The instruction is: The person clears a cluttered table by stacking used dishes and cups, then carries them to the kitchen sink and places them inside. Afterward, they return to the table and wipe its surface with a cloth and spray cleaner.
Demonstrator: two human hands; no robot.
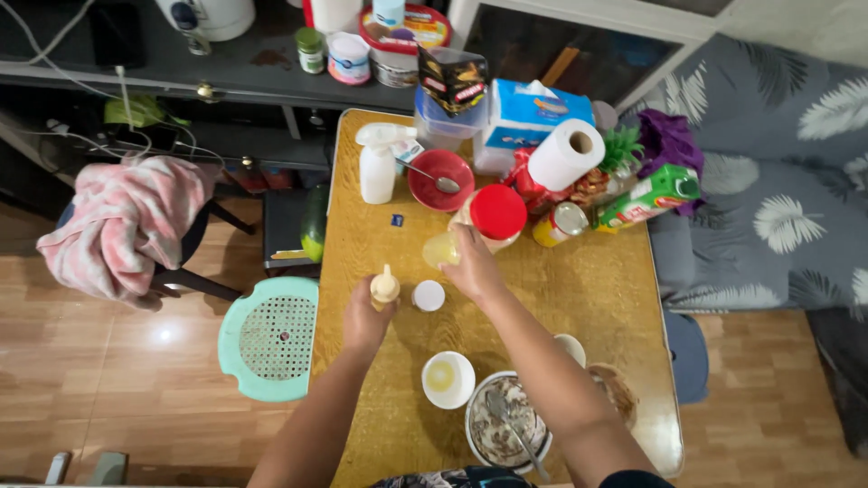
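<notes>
My left hand (364,318) grips a small pale squeeze bottle (384,288) with a pointed nozzle, standing upright on the wooden table (597,280). My right hand (472,267) reaches further out and holds a small translucent yellow cup (440,249) just in front of a jar with a red lid (496,213). A round white cap (428,295) lies on the table between my two hands. Close to my body sit a small white bowl (448,379) with yellowish liquid and a larger bowl (506,425) of brownish mix with a spoon in it.
At the far end stand a red bowl with a spoon (440,179), a white pump bottle (377,163), a paper towel roll (566,154), a tissue box (533,113), a tin (559,224) and a green carton (649,196). A mint plastic stool (268,338) stands left, a grey sofa (768,172) right.
</notes>
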